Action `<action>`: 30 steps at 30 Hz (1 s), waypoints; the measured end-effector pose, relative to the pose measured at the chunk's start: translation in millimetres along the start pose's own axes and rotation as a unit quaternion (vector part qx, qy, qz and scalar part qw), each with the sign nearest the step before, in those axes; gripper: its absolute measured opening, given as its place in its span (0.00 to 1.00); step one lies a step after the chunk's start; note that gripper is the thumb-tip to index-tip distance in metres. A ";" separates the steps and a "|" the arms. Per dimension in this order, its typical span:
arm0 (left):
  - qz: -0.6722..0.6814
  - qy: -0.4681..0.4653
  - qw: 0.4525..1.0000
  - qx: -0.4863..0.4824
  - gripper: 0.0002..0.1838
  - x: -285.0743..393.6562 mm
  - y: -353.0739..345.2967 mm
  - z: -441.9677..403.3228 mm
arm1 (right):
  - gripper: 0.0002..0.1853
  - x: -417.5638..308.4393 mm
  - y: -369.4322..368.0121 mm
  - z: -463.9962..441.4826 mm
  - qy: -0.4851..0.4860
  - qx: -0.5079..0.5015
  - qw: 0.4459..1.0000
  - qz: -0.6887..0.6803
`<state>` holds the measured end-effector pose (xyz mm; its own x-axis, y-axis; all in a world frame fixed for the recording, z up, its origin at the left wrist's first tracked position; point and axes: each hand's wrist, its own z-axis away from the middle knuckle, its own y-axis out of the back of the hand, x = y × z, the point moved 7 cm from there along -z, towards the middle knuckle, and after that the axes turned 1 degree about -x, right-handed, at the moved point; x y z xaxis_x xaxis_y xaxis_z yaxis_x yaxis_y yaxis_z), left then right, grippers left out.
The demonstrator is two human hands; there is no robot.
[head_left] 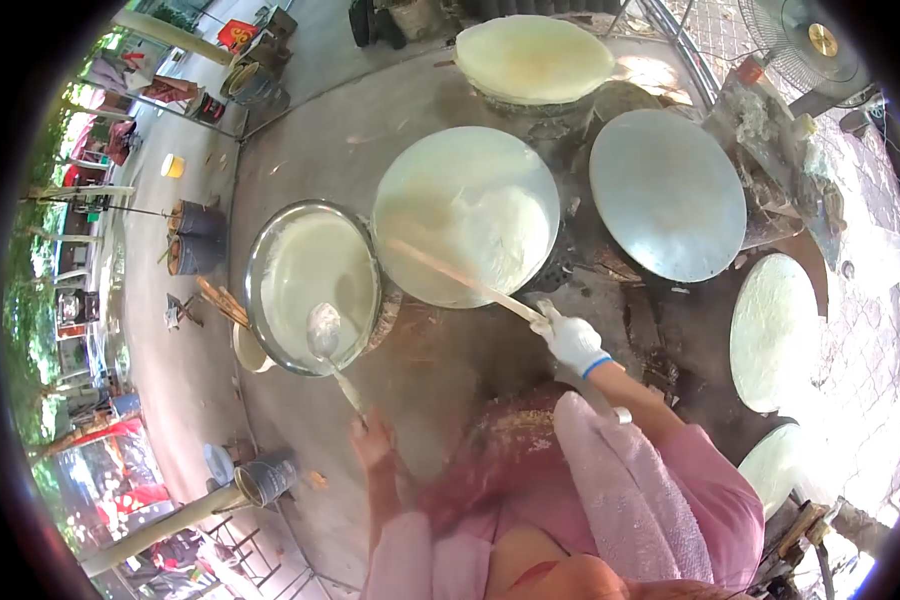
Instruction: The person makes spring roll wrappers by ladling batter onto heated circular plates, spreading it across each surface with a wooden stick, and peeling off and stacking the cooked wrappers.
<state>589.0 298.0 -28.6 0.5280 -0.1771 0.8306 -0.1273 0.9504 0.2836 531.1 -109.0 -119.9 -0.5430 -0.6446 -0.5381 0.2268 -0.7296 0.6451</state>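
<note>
My left hand (373, 440) is bare and wrapped round the handle of a ladle (324, 325). The ladle's bowl is over a wide metal basin (254, 290) of pale, creamy batter (320, 260); whether it dips in is unclear. In a white glove with a blue cuff, my right hand (575, 345) is closed on a long wooden stick (460, 277). This stick reaches across a large round griddle (420, 180), where a whitish layer is spread and thickest at the right. The stick's far end looks blurred over the layer.
Another round griddle with a pale layer (535, 60) stands at the back. To the right is a bare-looking grey griddle (670, 195), then a pale-coated round (773, 333). A fan (820, 45) stands at the far right. Buckets (198, 235) are on the floor at left.
</note>
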 end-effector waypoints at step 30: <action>-0.035 -0.013 0.995 -0.096 0.09 30.7 -74.4 7.4 | 0.18 84.2 14.4 -29.5 -0.070 0.075 0.825 -0.556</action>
<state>608.5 220.0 -20.7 0.5074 -0.2497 0.8247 0.0730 0.9661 0.2477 512.5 -180.6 -172.0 -0.4389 0.4454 -0.7804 -0.5715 -0.8085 -0.1401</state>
